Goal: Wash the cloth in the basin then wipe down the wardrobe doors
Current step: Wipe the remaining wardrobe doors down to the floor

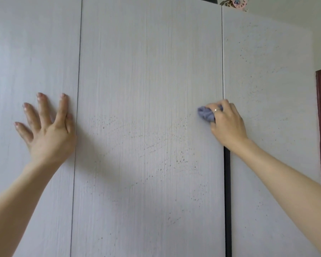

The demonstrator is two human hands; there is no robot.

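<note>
Right hand (228, 123) presses cloth (206, 113) against door (148, 89).

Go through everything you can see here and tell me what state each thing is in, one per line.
Left hand: open, fingers spread, flat on the left door.
Right hand: grips the cloth.
Cloth: bunched, pressed against the middle door.
Left door: shut.
Middle door: shut at its left seam, speckled with droplets.
Right door: dark gap at its lower left edge.

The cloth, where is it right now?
In the head view, the cloth is bunched in the right hand, against the middle wardrobe door near its right edge.
</note>
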